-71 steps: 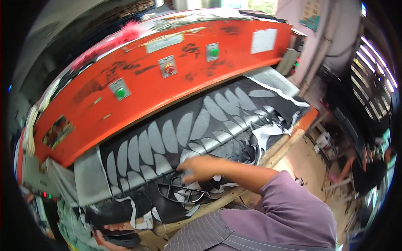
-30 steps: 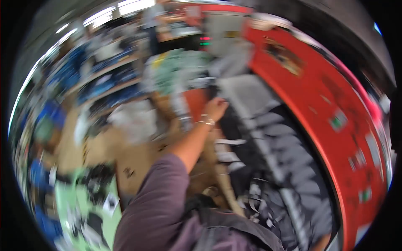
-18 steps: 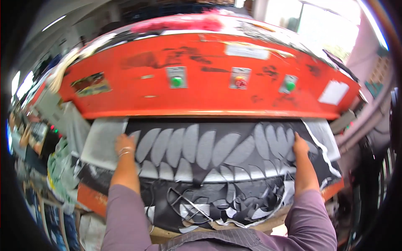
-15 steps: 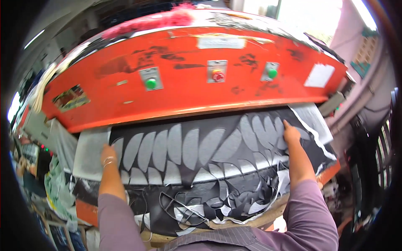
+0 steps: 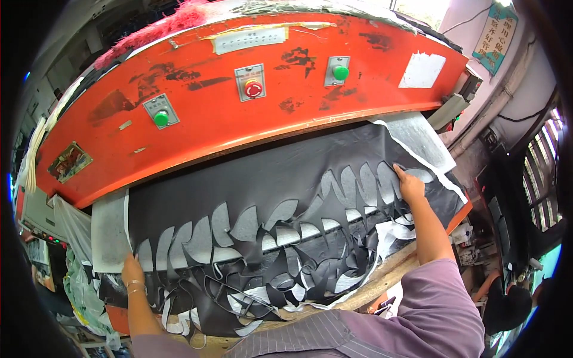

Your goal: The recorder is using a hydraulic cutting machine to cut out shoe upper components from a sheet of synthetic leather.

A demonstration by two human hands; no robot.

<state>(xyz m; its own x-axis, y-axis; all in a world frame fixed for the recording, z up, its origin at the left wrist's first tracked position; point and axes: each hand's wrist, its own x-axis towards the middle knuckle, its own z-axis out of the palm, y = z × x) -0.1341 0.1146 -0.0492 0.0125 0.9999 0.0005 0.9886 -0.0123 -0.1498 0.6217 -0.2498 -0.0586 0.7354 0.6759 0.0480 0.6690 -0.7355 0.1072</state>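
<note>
A black leather-like sheet point(image 5: 256, 164) lies across a pale grey board point(image 5: 110, 230) in front of the red machine. A row of leaf-shaped cut-outs runs through its nearer part, with grey showing in the gaps. At the sheet's left edge, my left hand point(image 5: 132, 271) is closed on the material. My right hand point(image 5: 412, 188) grips it among the cut-outs on the right, its index finger stretched forward and the other fingers curled. Strips of cut scrap point(image 5: 221, 298) from the near edge hang in a tangle towards my body.
The red machine beam point(image 5: 197, 107) spans the far side, bearing two green buttons point(image 5: 161, 118) and a red one point(image 5: 253, 89). A wooden ledge point(image 5: 382, 274) runs along the near side. Clear plastic bags point(image 5: 83, 292) hang at left. Part of another person point(image 5: 507, 304) shows at far right.
The black sheet has slid towards me, bringing its cut-outs nearer and showing an uncut stretch behind them. My left hand has come nearer with it. The view has turned somewhat to the right.
</note>
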